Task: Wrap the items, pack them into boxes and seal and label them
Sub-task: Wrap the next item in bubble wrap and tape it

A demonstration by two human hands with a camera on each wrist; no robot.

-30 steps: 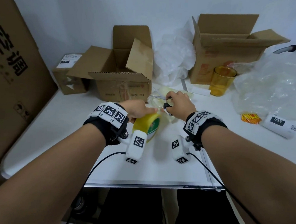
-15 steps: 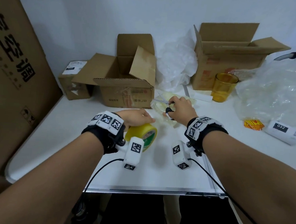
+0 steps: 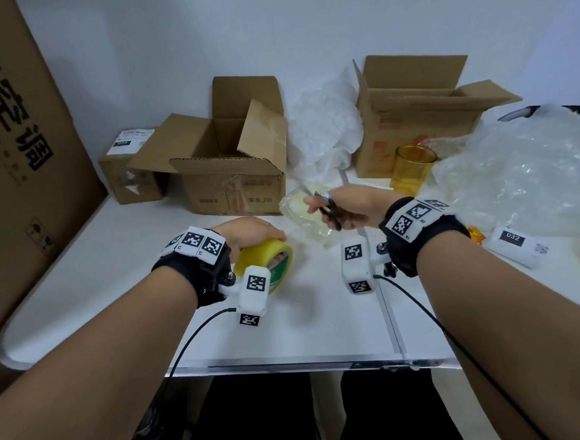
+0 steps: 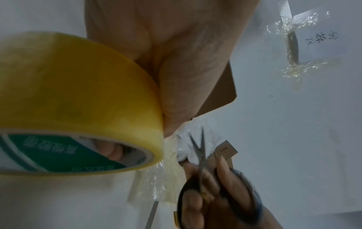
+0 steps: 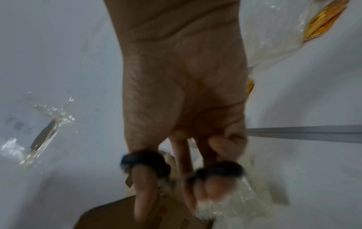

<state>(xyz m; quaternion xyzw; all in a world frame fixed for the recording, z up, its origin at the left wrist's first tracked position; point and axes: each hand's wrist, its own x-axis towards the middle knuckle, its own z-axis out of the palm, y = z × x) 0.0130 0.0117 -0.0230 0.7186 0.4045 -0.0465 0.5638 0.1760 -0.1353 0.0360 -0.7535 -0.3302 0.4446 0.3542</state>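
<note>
My left hand (image 3: 251,231) grips a yellow tape roll (image 3: 264,261) low over the white table (image 3: 308,324); in the left wrist view a finger shows inside the roll's (image 4: 78,100) green core. My right hand (image 3: 348,203) holds black-handled scissors (image 3: 330,209), thumb and fingers through the loops (image 5: 145,159). The blades (image 4: 199,148) stand slightly apart, pointing away over a bubble-wrapped item (image 3: 308,214) that lies on the table just beyond the roll. An open cardboard box (image 3: 230,167) stands behind the wrapped item.
A small labelled box (image 3: 131,167) sits at back left, a larger open box (image 3: 416,115) at back right with an amber cup (image 3: 412,168) before it. Bubble wrap (image 3: 532,175) heaps at right, beside a white label roll (image 3: 517,244). A tall carton (image 3: 21,166) leans at left.
My right hand has lifted the scissors up and to the right, off the wrapped item. My left hand drew the tape roll slightly nearer and lower.
</note>
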